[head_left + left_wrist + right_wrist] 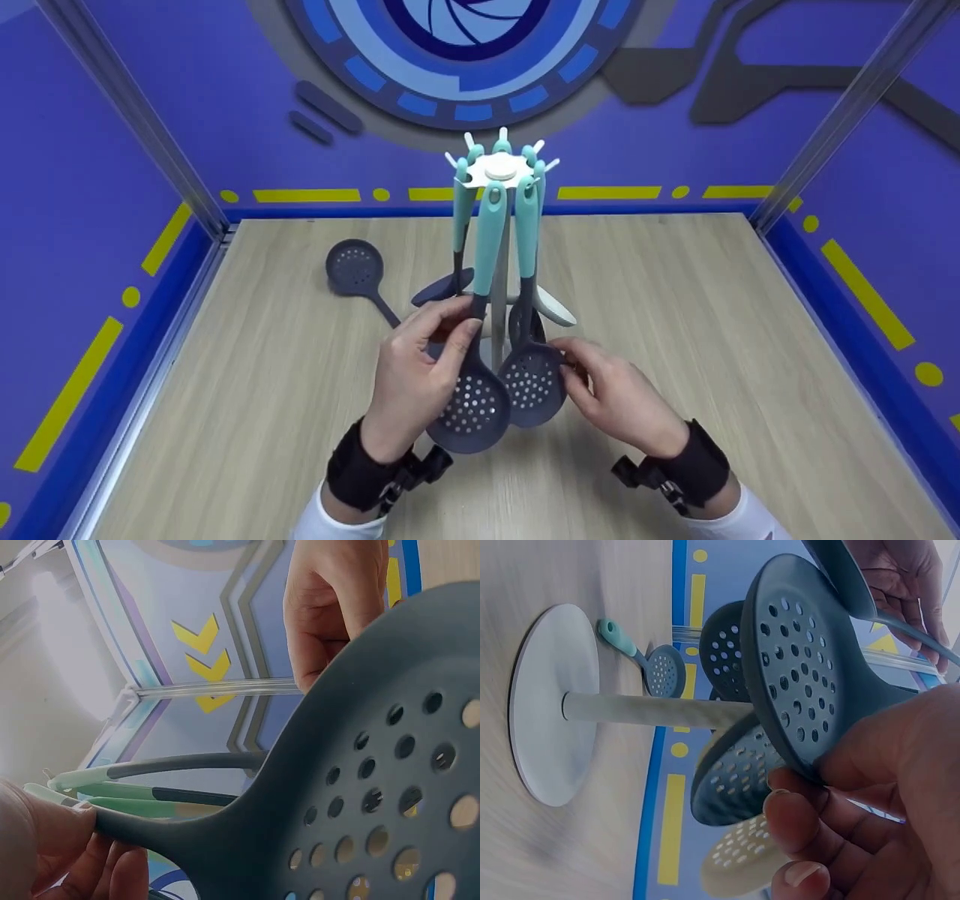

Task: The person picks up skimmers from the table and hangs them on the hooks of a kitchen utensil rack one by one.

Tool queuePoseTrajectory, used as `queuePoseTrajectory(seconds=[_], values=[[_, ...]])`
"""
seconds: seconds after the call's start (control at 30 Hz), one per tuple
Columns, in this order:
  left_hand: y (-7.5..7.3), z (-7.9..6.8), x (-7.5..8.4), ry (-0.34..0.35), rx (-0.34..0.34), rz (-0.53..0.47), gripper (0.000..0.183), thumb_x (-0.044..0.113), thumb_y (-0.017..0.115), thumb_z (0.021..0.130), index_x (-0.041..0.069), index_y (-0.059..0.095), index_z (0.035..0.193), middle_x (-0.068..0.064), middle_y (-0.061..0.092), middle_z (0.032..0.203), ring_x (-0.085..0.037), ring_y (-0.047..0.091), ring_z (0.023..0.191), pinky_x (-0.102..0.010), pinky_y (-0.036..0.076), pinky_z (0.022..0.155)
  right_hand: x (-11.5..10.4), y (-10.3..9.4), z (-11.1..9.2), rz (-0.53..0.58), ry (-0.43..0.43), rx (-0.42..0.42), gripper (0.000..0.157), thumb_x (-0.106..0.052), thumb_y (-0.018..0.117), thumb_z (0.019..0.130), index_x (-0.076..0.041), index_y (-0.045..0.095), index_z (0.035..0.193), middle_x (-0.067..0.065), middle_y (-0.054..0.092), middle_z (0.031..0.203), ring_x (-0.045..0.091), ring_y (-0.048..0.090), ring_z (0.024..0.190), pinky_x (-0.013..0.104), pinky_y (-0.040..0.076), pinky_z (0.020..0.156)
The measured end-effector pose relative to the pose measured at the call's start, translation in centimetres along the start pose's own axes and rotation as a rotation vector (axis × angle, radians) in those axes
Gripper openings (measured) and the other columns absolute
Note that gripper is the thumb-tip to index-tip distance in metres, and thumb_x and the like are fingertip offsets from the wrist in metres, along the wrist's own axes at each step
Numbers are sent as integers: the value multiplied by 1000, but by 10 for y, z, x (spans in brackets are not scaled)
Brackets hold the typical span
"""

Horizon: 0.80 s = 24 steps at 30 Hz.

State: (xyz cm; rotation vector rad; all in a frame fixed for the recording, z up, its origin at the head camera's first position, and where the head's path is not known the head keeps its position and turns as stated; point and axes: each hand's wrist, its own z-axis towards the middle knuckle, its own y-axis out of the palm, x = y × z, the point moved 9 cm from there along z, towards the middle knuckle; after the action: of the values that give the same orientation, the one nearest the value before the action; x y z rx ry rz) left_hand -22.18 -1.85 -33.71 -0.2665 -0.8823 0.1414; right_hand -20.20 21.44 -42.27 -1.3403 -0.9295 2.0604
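A white rotating-style rack [501,169] stands upright with several mint-handled utensils hanging from its hooks. My left hand [416,375] pinches the dark shaft of a hanging skimmer [469,439], just under its mint handle; its perforated bowl fills much of the left wrist view. To the right, a second hanging skimmer [536,409] has its bowl rim between the thumb and fingers of my right hand [619,390]. In the right wrist view this skimmer [799,652] appears close up. The two bowls hang side by side, the left one overlapping in front.
Another skimmer [354,262] lies on the wooden table [247,375], left of the rack, its handle hidden behind my left hand. A white utensil head [556,307] and a dark one [439,291] hang farther back. The rack's round base [551,727] rests on the table. Purple walls [225,127] enclose it.
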Motion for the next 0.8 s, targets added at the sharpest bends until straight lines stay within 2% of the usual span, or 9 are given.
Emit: queuePoseTrajectory(seconds=[0.13,0.33,0.53,0.8], values=[[1,-1,0,-7,3,-12,23,21,71,102,13,74,124,3,75,102,-7,69,89,-26,60,76,2,-4,0,-7,18,-10,30,-6,61,103,-21,65,129,-10,66,107,3,59,78,21,52,63],[3,-3,1,2,17,-28,23,21,72,101,13,74,123,4,75,102,-7,70,87,-26,60,74,2,-9,-1,-30,0,-13,24,-8,62,103,-22,66,122,-11,64,100,3,58,80,22,52,68],[6,-4,2,21,23,-56,22,20,72,101,13,74,122,3,75,102,-9,69,84,-26,59,72,1,-9,-1,-28,-19,-29,23,-8,61,104,-21,66,122,-12,64,101,3,59,82,24,54,69],[10,-3,-5,-17,26,-95,22,21,73,100,14,75,121,3,75,100,-10,68,81,-26,59,69,1,-10,-1,-55,-17,-43,23,-8,59,105,-19,65,124,-11,68,108,1,63,90,25,58,77]])
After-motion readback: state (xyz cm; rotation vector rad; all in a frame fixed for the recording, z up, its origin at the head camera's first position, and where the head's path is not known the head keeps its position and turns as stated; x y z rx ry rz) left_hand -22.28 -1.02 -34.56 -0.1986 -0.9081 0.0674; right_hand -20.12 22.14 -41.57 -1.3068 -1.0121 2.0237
